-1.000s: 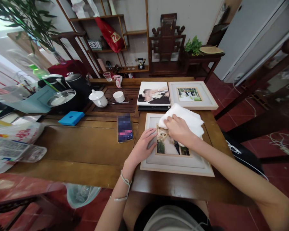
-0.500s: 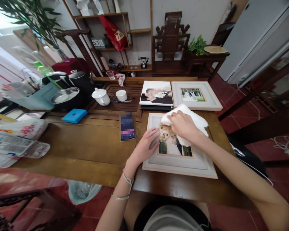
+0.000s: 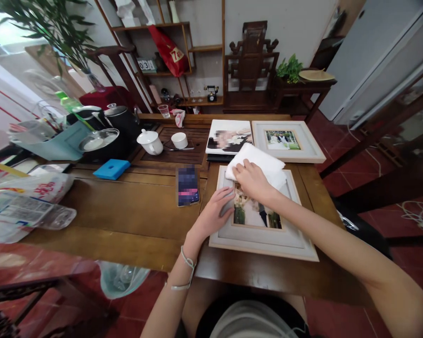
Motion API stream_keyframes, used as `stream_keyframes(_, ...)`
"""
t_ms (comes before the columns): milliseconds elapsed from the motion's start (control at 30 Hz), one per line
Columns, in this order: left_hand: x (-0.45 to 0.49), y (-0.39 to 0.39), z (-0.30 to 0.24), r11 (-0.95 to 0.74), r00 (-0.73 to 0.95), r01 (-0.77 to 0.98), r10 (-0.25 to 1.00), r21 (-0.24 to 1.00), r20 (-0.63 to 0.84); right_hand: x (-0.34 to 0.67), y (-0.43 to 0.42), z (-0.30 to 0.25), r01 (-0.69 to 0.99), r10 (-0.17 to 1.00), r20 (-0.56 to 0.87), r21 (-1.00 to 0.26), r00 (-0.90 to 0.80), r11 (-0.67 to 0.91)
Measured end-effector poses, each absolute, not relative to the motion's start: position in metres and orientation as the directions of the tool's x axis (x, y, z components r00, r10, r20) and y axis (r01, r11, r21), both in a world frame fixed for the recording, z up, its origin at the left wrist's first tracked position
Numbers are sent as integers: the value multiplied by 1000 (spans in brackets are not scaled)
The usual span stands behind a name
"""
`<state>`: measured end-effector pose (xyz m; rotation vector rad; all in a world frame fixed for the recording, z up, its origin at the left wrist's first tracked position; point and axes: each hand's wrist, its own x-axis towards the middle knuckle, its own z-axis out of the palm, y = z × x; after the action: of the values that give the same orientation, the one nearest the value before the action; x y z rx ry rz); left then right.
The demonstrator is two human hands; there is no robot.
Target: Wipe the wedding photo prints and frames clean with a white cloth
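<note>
A framed photo (image 3: 257, 242) with a pale wooden border and grey mat lies flat on the wooden table before me. My right hand (image 3: 252, 180) presses a white cloth (image 3: 262, 161) against its upper part, fingers closed on the fabric. The cloth spreads beyond the frame's far edge and hides some of the picture. My left hand (image 3: 216, 211) rests on the frame's left side with its fingers stretched out, holding nothing. A bracelet circles the left wrist. Left of the frame lies a phone (image 3: 188, 185) with its screen lit.
Behind the frame are a photo album (image 3: 229, 136) and a second framed photo (image 3: 308, 150). A white lidded cup (image 3: 150, 142), a small bowl (image 3: 179, 140), a blue box (image 3: 112, 169), a dark kettle (image 3: 122, 119) and a plastic bottle (image 3: 58, 217) occupy the left side.
My right hand has slid the cloth left and a little farther away across the frame, uncovering its right side. The left hand stays in place on the frame.
</note>
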<state>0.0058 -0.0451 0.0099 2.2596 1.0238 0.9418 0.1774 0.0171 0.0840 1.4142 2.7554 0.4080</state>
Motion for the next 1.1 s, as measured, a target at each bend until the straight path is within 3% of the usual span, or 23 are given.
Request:
stream_keyframes(300, 6, -45, 11, -611, 488, 457, 780, 647, 392, 264, 1, 80, 828, 864, 120, 374, -490, 418)
stream_keyframes(433, 6, -46, 11, -610, 482, 459, 782, 646, 396, 278, -13, 76, 819, 853, 122, 376, -507, 433)
stream_keyframes(533, 6, -46, 11, -609, 481, 460, 783, 646, 395, 270, -43, 72, 800, 809, 97, 261, -579, 541)
stream_keyframes(700, 5, -45, 9, -633, 487, 453, 765, 627, 421, 263, -100, 70, 633, 640, 54, -104, -767, 767)
stream_keyframes(767, 5, -45, 8, -637, 484, 453, 763, 624, 427, 271, -108, 69, 598, 610, 53, -148, -791, 788)
stream_keyframes(933, 4, -46, 9, -627, 488, 456, 770, 632, 412, 310, -82, 61, 783, 779, 92, 10, -620, 622)
stream_keyframes(1100, 5, -47, 11, -617, 486, 460, 777, 638, 401, 315, -31, 59, 861, 849, 147, 36, -508, 508)
